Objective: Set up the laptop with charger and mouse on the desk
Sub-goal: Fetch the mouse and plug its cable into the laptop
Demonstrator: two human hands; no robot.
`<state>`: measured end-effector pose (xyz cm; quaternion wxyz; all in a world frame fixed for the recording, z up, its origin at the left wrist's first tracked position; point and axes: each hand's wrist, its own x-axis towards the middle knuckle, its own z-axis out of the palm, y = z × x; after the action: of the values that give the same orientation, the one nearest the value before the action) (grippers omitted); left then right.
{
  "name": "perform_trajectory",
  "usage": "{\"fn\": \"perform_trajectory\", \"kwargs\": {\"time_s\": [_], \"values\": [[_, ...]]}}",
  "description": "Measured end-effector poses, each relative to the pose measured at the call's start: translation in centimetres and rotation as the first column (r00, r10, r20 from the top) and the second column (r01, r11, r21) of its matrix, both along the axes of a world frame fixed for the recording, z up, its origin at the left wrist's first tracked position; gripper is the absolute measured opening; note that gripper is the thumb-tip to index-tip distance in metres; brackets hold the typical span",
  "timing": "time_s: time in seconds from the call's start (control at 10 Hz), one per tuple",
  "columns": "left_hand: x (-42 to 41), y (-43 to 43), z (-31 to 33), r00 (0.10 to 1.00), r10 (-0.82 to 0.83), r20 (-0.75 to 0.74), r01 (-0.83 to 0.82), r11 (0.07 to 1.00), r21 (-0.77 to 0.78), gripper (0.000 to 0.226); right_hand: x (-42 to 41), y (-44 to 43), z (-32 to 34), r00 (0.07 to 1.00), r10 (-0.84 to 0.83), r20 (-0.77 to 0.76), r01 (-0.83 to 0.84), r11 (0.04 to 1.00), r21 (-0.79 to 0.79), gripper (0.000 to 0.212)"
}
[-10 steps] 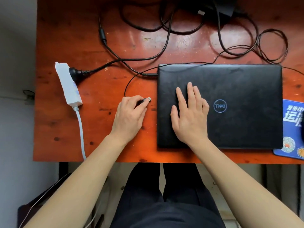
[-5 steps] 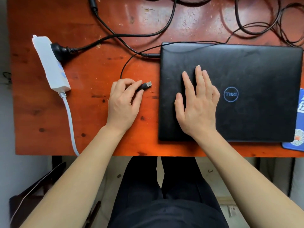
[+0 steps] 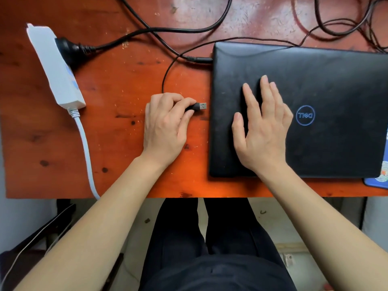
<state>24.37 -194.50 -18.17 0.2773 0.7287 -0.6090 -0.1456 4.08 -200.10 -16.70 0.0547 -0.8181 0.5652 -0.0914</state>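
Note:
A closed black laptop lies on the orange-brown wooden desk. My right hand rests flat on its lid, fingers straight. My left hand pinches a black USB plug whose metal tip points at the laptop's left edge, a short gap away. The plug's thin black cable loops up and runs behind the laptop. The charger's barrel plug sits in the laptop's left side near the back corner. The mouse is not in view.
A white power strip lies at the desk's left with a black mains plug in it and a white cord running off the front edge. Black cables coil along the back. A blue mouse pad shows at the right edge.
The camera has tipped down and left, so the desk's back has left the frame. My left hand has stayed on the USB plug next to the laptop's left edge. My right hand has kept still on the lid.

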Motion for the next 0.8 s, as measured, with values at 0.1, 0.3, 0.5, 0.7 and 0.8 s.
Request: {"fn": "perform_trajectory", "kwargs": {"time_s": [0.1,0.3,0.5,0.7,0.8], "values": [[-0.5,-0.1,-0.1,0.999,-0.028,0.023,0.027,1.0,0.006,0.022,0.0,0.0,-0.2,1.0,0.001,-0.005,-0.001,1.0,-0.007,0.055],[-0.1,0.1,0.0,0.997,-0.063,0.041,0.063,0.998,-0.005,0.022,0.1,0.0,-0.3,1.0,-0.002,-0.004,0.001,1.0,-0.011,0.056],[-0.1,0.0,0.3,0.996,-0.07,0.059,0.07,0.998,0.005,0.023,0.3,0.1,-0.1,1.0,-0.005,0.0,0.005,1.0,-0.004,0.056],[-0.1,-0.7,0.3,0.985,-0.153,0.079,0.158,0.985,-0.065,0.02,0.3,0.0,-0.1,1.0,-0.006,0.003,0.006,1.0,-0.014,0.056],[0.2,-0.9,0.3,0.981,-0.186,0.05,0.189,0.98,-0.062,0.02,0.4,0.0,-0.2,1.0,-0.007,0.009,0.008,1.0,-0.016,0.056]]}}
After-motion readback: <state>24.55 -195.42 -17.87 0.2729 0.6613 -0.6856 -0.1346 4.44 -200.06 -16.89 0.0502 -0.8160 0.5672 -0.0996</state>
